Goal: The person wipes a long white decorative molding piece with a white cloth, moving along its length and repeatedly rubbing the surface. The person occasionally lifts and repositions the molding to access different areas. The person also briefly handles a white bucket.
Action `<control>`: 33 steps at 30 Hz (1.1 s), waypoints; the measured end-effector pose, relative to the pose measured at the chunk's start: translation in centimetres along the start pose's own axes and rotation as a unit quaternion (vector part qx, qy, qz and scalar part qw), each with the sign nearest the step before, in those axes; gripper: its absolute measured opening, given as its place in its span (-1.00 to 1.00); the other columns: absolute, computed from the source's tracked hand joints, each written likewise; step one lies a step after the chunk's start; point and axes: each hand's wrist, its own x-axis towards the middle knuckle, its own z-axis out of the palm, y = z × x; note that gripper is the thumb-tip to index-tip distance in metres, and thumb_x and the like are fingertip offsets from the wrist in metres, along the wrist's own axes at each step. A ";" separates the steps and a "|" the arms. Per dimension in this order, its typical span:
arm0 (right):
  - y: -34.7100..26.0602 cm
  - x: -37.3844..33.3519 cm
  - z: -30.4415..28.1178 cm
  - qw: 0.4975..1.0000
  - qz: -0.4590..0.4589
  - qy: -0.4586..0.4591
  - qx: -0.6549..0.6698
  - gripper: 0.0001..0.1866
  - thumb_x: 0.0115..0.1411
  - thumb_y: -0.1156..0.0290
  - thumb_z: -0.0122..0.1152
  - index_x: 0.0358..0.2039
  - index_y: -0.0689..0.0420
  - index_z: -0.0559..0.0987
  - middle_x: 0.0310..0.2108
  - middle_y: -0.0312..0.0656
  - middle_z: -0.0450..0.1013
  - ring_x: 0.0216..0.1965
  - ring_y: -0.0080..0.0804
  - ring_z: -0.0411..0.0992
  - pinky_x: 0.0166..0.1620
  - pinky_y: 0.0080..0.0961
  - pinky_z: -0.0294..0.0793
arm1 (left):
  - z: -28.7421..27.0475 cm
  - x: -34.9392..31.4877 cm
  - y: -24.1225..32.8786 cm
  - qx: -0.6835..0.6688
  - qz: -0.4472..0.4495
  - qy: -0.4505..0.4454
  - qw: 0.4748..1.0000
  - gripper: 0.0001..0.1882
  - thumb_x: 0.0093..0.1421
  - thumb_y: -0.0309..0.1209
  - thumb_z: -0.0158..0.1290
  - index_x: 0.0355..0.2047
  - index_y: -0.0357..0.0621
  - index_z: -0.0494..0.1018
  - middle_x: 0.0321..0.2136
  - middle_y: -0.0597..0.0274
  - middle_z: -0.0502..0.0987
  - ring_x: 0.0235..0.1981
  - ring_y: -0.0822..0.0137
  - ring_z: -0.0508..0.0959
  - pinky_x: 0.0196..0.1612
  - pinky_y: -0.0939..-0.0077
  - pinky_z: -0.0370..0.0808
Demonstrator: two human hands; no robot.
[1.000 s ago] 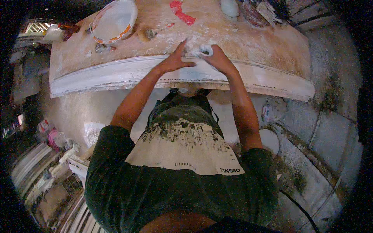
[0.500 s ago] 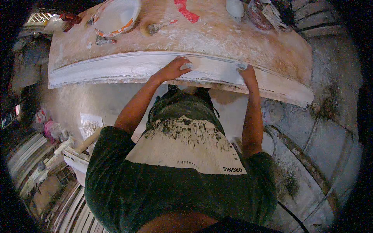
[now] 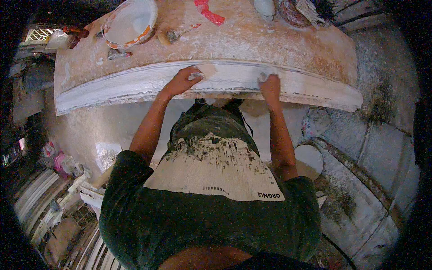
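Observation:
A long strip coated in wet-looking white paste (image 3: 130, 82) runs along the near edge of the paste-stained tabletop (image 3: 252, 42). Over its middle, my left hand (image 3: 182, 82) is closed, with a small pale wad (image 3: 196, 75) showing at its fingers. My right hand (image 3: 270, 88) is closed too, farther right along the strip, and a whitish, thin-looking bit (image 3: 263, 78) pokes out beside its thumb. What both hands hold is too blurred to name. Between them, near the left hand, lies a beige patch (image 3: 209, 69) on the white surface.
Behind the strip stand a white tub with an orange-smeared rim (image 3: 150, 31), a brush-like tool (image 3: 170, 37), a red strip (image 3: 210, 14), a pale rounded object (image 3: 264, 8) and a dark bowl (image 3: 290, 17). Stacked white lengths (image 3: 38, 193) lie at lower left, a round pale thing (image 3: 310, 157) at right.
Both hands have moved left along the strip. My left hand's fingers, curved and apart before, are now closed. The beige area between the hands looks smaller.

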 end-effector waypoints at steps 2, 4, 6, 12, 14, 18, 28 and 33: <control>-2.7 -0.3 2.6 0.991 -0.099 0.015 0.093 -0.53 -0.12 0.25 0.25 -0.24 0.31 0.45 -0.37 0.10 0.44 -0.30 0.02 0.41 -0.14 -0.25 0.38 | 0.1 -0.5 0.1 -0.015 0.028 0.012 0.999 -0.74 0.11 -0.31 0.07 -0.27 -0.23 0.45 -0.29 0.13 0.49 -0.24 0.28 0.46 -0.21 0.44 0.40; -8.8 -2.0 1.5 0.940 -0.218 -0.077 0.252 -0.50 -0.14 0.32 0.27 -0.16 0.25 0.44 -0.41 0.02 0.46 -0.34 -0.08 0.44 -0.16 -0.34 0.40 | -0.2 -1.3 1.1 -0.020 0.051 0.006 0.998 -0.75 0.10 -0.32 0.07 -0.26 -0.23 0.45 -0.29 0.13 0.49 -0.22 0.29 0.45 -0.17 0.45 0.38; -10.8 -1.3 5.2 0.918 -0.217 -0.146 0.299 -0.47 -0.18 0.30 0.29 -0.16 0.23 0.44 -0.33 0.04 0.45 -0.26 -0.03 0.42 -0.12 -0.26 0.39 | -0.6 -1.3 1.6 -0.040 0.079 -0.010 0.996 -0.74 0.10 -0.33 0.07 -0.25 -0.23 0.45 -0.28 0.13 0.49 -0.20 0.28 0.45 -0.13 0.45 0.36; -11.9 1.4 9.3 0.952 -0.170 -0.091 0.237 -0.45 -0.11 0.15 0.30 -0.24 0.34 0.43 -0.32 0.14 0.43 -0.25 0.06 0.40 -0.12 -0.19 0.37 | -2.8 -1.6 -0.6 -0.010 0.024 0.007 1.000 -0.63 0.10 -0.24 0.07 -0.14 -0.19 0.42 -0.10 0.08 0.42 -0.01 0.21 0.36 0.04 0.34 0.26; -8.6 2.6 10.0 0.965 -0.117 -0.059 0.228 -0.51 -0.09 0.25 0.29 -0.21 0.33 0.45 -0.37 0.02 0.48 -0.31 -0.13 0.46 -0.23 -0.36 0.43 | -3.5 -1.7 -2.0 -0.018 -0.007 0.021 1.000 -0.60 0.11 -0.19 0.05 -0.09 -0.11 0.39 0.00 0.05 0.33 0.09 0.14 0.26 0.11 0.33 0.20; -4.6 1.4 3.1 0.980 0.031 -0.038 0.195 -0.41 -0.16 0.13 0.33 -0.32 0.41 0.41 -0.28 0.24 0.38 -0.19 0.08 0.37 -0.10 -0.16 0.35 | -4.0 -0.8 -4.6 0.089 -0.046 0.056 0.993 -0.50 0.13 -0.09 0.01 0.02 -0.03 0.31 0.12 -0.04 0.19 0.20 0.06 0.10 0.18 0.28 0.10; -1.8 -0.6 4.0 0.993 0.041 0.105 0.031 -0.51 -0.08 0.11 0.22 -0.40 0.37 0.45 -0.36 0.19 0.37 -0.27 0.10 0.35 -0.18 -0.12 0.34 | -2.5 6.4 -7.3 0.288 0.021 -0.044 0.956 -0.44 0.22 0.03 -0.31 0.08 -0.04 0.23 0.08 0.04 0.27 0.11 -0.03 0.22 0.20 0.13 0.00; -9.5 -3.9 4.8 0.995 -0.067 -0.064 0.039 -0.61 -0.03 0.18 0.12 -0.36 0.29 0.47 -0.26 0.11 0.39 -0.20 0.02 0.38 -0.15 -0.14 0.39 | -4.7 5.3 -15.3 0.281 0.087 0.012 0.956 -0.46 0.22 -0.05 -0.22 0.08 -0.15 0.21 0.08 -0.07 0.24 0.12 -0.05 0.20 0.20 0.17 0.02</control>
